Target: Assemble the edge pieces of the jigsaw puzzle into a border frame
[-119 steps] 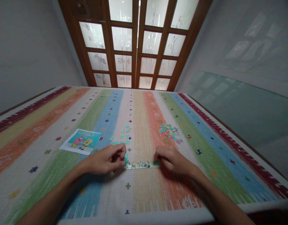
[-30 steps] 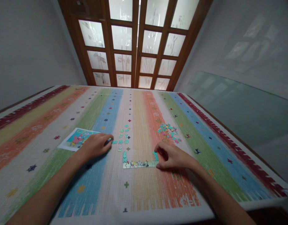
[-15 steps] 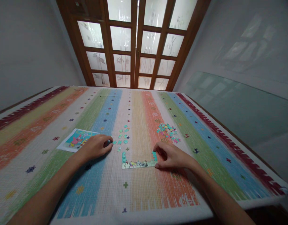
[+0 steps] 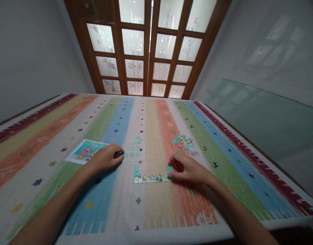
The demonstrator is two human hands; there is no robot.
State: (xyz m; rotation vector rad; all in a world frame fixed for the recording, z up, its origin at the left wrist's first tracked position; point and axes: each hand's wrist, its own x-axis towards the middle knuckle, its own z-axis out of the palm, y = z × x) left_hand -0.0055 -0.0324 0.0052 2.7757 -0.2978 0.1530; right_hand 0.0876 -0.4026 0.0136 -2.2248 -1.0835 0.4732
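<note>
U-shaped puzzle border (image 4: 150,179), lying flat, loose teal pieces (image 4: 131,154) beyond, multicoloured piece heap (image 4: 183,142)

Striped tablecloth (image 4: 156,207) beneath loose pieces (image 4: 183,142), partial puzzle (image 4: 149,179), picture sheet (image 4: 88,149)

left hand (image 4: 108,158): showing bare | right hand (image 4: 185,169): showing bare | left forearm (image 4: 62,197): looking slender, tapering smoothly | right forearm (image 4: 231,206): showing bare, likewise tapering
</note>
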